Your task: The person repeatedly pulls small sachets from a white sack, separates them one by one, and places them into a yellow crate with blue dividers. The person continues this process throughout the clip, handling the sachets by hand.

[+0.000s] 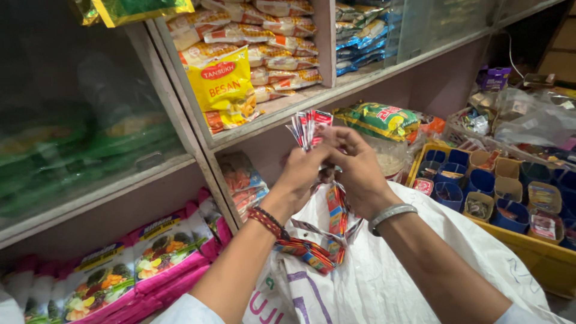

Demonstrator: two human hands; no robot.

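Left hand (303, 171): I grip a fanned bunch of small red-and-white foil sachets (309, 126), fingers closed.
Right hand (354, 165): closed on the same bunch.
Below: sachet strip (324, 246) over white woven sack (384, 276).

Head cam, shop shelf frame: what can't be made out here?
- Head view: lower end of the red-and-white sachet strip, hidden behind left hand and right hand.
- Goods behind the glass cabinet door: blurred by reflections.
- Contents of the blue plastic cups in the yellow tray: too small.
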